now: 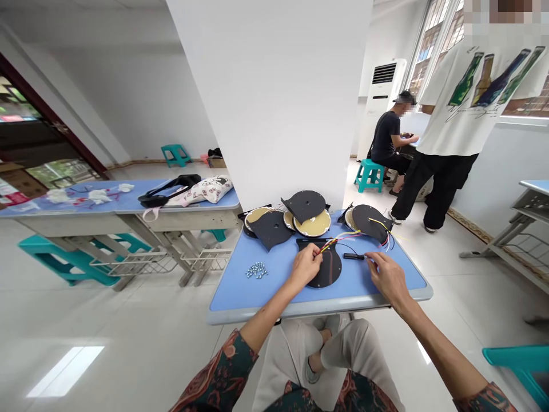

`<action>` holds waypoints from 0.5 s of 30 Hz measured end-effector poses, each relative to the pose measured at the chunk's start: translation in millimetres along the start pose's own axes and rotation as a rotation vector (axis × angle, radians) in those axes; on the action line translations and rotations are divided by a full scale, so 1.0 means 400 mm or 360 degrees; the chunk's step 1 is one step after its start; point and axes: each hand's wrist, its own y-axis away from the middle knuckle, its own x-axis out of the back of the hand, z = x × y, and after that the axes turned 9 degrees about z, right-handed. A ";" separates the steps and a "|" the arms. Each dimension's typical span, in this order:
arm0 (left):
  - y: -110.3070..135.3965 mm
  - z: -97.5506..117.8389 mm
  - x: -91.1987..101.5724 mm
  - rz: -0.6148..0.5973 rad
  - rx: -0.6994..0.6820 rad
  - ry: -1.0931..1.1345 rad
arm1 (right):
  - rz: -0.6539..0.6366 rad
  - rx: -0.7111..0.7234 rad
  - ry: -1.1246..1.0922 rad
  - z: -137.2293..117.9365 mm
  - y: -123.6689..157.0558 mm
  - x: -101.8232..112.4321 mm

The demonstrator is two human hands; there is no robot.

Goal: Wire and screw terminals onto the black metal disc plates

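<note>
The left hand (305,266) is pinching a bundle of thin yellow and red wires (326,243) between its fingers, and it is hovering just over a round matte black plate (330,270) lying under the wrist side of the grip. The right hand (388,280) is sitting to the right of that plate, its fingertips (369,259) touching the end of a slim black stick-shaped part (354,256); cannot tell if that part is gripped or only touched. The stick is lying between the two hands, nearer the right.

Ahead of the right hand, a black fan-shaped plate with loose coloured wires (371,222) is resting on a gold disc. Left of the left hand, a small heap of silver screws (256,270) is lying apart from the plates. Ahead of the hands, more black fan-shaped plates (304,205) are overlapping round gold discs (311,223). All of this is sitting on a blue desk top (240,297).

Far left of the hands, a second blue desk (77,197) is holding a black bag (169,190) and a floral pouch (206,190). Far right, a co-worker in a white printed T-shirt (476,97) is standing beside a seated person in black (388,137).
</note>
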 end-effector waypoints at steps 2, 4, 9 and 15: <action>-0.015 0.000 0.005 -0.0110 0.0086 0.0343 | -0.0204 0.0070 0.0239 -0.007 -0.006 -0.002; -0.028 0.006 0.015 -0.0233 0.0135 0.0589 | -0.0386 0.0137 0.0426 -0.027 -0.018 -0.006; -0.037 0.027 0.037 -0.0291 0.0027 0.0609 | -0.0646 0.0256 0.0713 -0.078 -0.056 -0.013; 0.002 0.042 0.037 -0.0108 -0.0321 0.0005 | -0.0568 0.0214 0.0739 -0.067 -0.031 0.052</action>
